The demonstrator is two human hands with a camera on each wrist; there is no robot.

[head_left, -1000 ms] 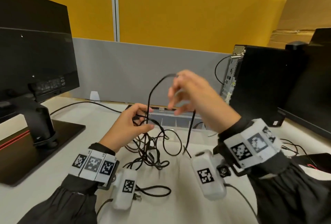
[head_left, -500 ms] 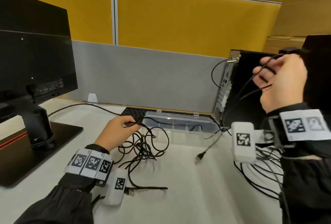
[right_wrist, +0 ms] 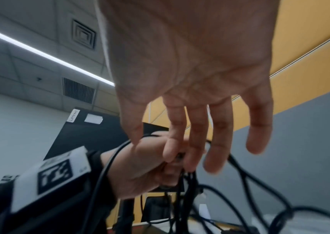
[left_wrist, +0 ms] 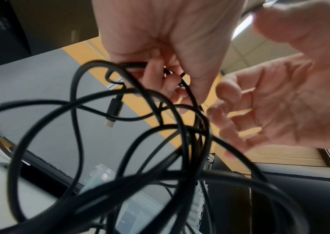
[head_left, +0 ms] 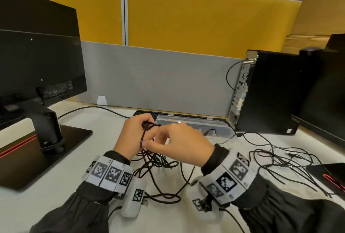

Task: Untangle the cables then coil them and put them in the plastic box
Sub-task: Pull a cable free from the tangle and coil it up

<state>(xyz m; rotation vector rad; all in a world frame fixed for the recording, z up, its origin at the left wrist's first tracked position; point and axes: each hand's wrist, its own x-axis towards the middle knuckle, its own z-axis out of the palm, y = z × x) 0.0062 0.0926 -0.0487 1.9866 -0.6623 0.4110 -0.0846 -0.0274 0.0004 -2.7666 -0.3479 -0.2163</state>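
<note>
Left hand [head_left: 134,135] gripped tangled cables [head_left: 156,160] above desk; right hand [head_left: 179,145] close against it, fingers [right_wrist: 216,142] loosely extended, picking at knot, pinch unclear. One cable [head_left: 280,158] lay loose at right. Nothing coiled; plastic box [head_left: 196,122] behind hands awaited cables

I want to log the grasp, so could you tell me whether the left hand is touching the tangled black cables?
Touching. In the left wrist view the left hand has its fingers curled round strands of the tangled black cables, which hang below it.
</note>
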